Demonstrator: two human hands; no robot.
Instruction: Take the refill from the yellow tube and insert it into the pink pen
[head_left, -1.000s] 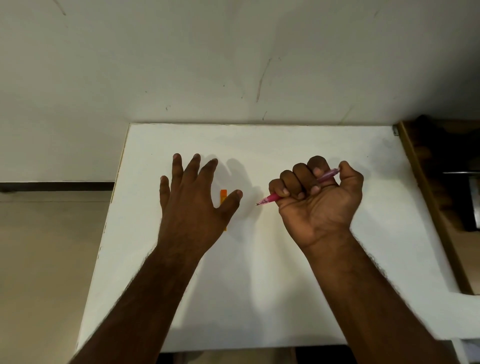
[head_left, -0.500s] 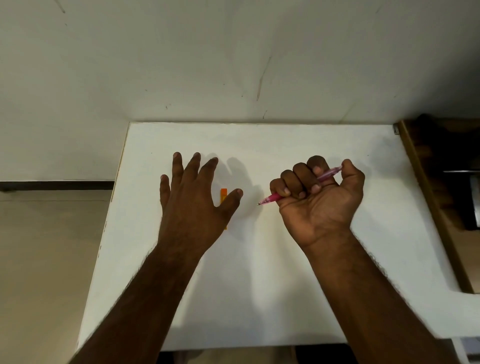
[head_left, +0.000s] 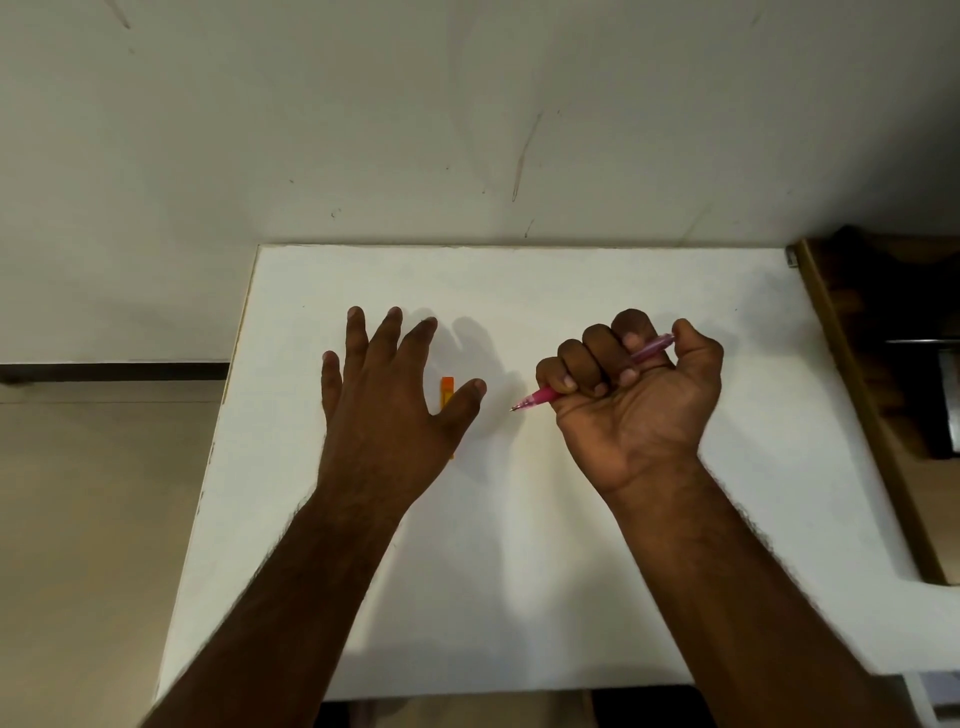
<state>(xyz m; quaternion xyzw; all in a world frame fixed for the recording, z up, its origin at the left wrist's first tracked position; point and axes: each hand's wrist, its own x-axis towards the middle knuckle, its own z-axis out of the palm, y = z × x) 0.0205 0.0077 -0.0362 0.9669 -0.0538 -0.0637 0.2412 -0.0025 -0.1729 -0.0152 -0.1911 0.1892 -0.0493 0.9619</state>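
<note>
My right hand (head_left: 636, 400) is closed in a fist around the pink pen (head_left: 540, 399), palm side towards me. The pen's tip points left and sticks out of the fist; its back end shows by the thumb. My left hand (head_left: 387, 400) hovers flat over the white table (head_left: 519, 571), fingers spread, holding nothing. Under its thumb and palm lies the yellow-orange tube (head_left: 447, 389); only its far end and a sliver near the wrist show. I see no loose refill.
The table's far edge meets a pale wall (head_left: 467, 130). A brown wooden piece of furniture (head_left: 878, 395) stands against the table's right side. Beige floor (head_left: 93, 519) lies beyond the table's left edge.
Almost nothing differs. My right fist with the pen has shifted very slightly; the left hand stays spread over the tube.
</note>
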